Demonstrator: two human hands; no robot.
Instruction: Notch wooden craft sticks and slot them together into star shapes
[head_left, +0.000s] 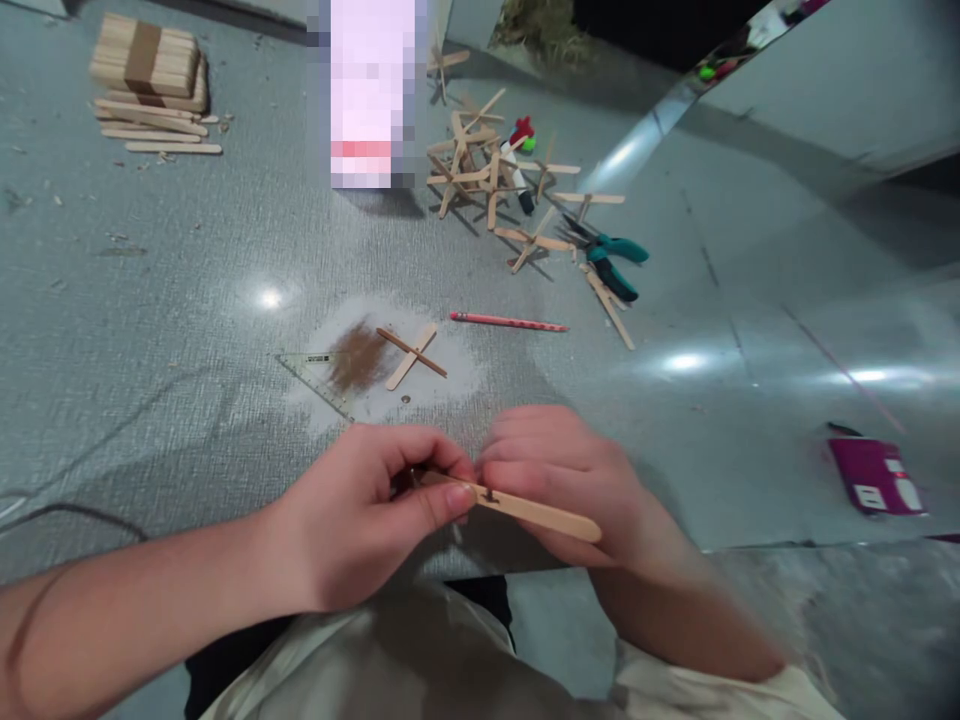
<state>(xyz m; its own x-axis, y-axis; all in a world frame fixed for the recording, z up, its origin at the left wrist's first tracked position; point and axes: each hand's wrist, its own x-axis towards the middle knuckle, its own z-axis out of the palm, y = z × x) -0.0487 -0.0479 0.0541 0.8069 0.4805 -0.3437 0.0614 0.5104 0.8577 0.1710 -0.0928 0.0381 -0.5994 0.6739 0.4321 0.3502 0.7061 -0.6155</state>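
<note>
A flat wooden craft stick [551, 515] with a dark mark near its middle is pinched between the thumb and fingers of my left hand [390, 510], close to the table's front edge. Right behind the stick, my right hand [570, 475] has its fingers curled together against it, slightly blurred; anything between those fingers is hidden. Beyond my hands, two crossed sticks [417, 353] lie on a pale, powdery patch with a brown smear. A clear set square [315, 385] rests at the patch's left, and a red pencil [510, 322] lies to the right.
Bundled craft sticks [146, 60] sit at the back left. Several crossed-stick pieces [491, 165] are heaped at the back, beside teal-handled pliers [611, 262]. A blurred-out upright object [371, 100] stands left of them. A purple packet [877, 475] lies at the right edge.
</note>
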